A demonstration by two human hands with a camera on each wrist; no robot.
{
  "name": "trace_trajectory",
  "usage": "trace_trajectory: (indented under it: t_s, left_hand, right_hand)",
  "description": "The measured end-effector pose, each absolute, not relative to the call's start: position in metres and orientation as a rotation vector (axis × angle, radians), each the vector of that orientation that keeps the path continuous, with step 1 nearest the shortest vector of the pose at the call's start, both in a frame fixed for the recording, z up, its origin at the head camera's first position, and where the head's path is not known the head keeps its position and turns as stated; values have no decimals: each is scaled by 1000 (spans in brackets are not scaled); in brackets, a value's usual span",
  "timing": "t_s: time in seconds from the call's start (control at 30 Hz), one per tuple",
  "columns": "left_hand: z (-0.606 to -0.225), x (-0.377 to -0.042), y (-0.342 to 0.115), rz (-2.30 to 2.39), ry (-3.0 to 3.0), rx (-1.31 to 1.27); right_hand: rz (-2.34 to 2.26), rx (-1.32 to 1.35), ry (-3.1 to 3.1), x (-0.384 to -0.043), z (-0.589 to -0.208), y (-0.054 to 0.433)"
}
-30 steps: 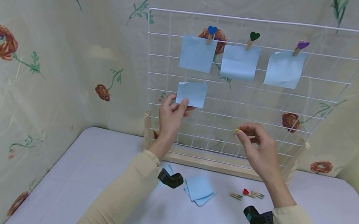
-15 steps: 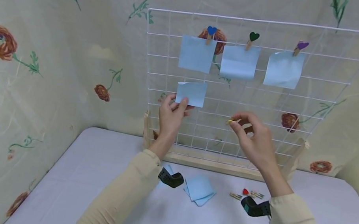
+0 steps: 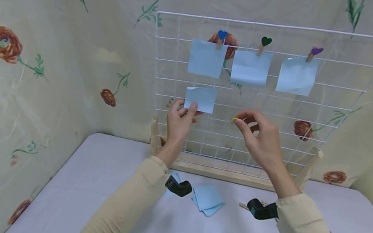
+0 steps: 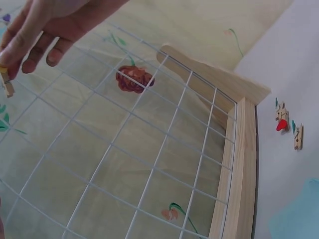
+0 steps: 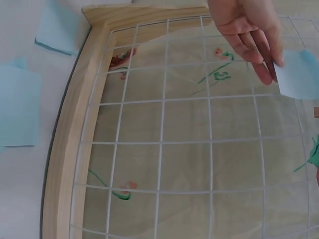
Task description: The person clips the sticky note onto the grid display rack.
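My left hand point(image 3: 178, 125) pinches a light blue paper square point(image 3: 200, 99) at its lower left edge, thumb in front and fingers behind. The square is held up against the white wire grid point(image 3: 281, 25), below the leftmost of three hanging squares. To the right of it, my right hand point(image 3: 262, 140) pinches a small wooden clothespin with a yellow top point(image 4: 7, 82) between thumb and fingertips. In the right wrist view the blue sheet point(image 5: 298, 74) lies between the left thumb and fingers.
Blue-heart point(image 3: 222, 35), green-heart point(image 3: 266, 42) and purple-heart point(image 3: 316, 51) clothespins hold the upper squares. The grid stands in a wooden base point(image 3: 225, 175). Loose blue squares point(image 3: 208, 199) lie on the table, with several clothespins, including one with a red heart point(image 4: 282, 125), to the right.
My right hand has moved left and up with the clothespin, closer to the held paper square. The left hand keeps the square in nearly the same place.
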State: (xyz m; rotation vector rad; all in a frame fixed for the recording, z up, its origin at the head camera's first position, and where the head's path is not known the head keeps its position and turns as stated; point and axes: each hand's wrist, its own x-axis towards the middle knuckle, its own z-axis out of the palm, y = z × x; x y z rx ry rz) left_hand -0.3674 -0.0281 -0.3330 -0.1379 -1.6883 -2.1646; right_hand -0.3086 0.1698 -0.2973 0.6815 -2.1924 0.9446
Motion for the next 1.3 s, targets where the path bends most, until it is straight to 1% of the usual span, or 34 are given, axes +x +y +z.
trace_trajectory:
  t_s: [0.53,0.97,1.3]
  left_hand:
    - [-332,-367,-28,-2183,-1669,-106]
    - [-329,-367,-28,-2179,-1664,-126]
    - [-330,-366,-28,-2195,-1662,-119]
  right_hand:
    - [933,778,-2151,-317,-277,150]
    - [971,736,-2166,-325,-269,145]
    - [1092,708,-2196,-330,-261,137]
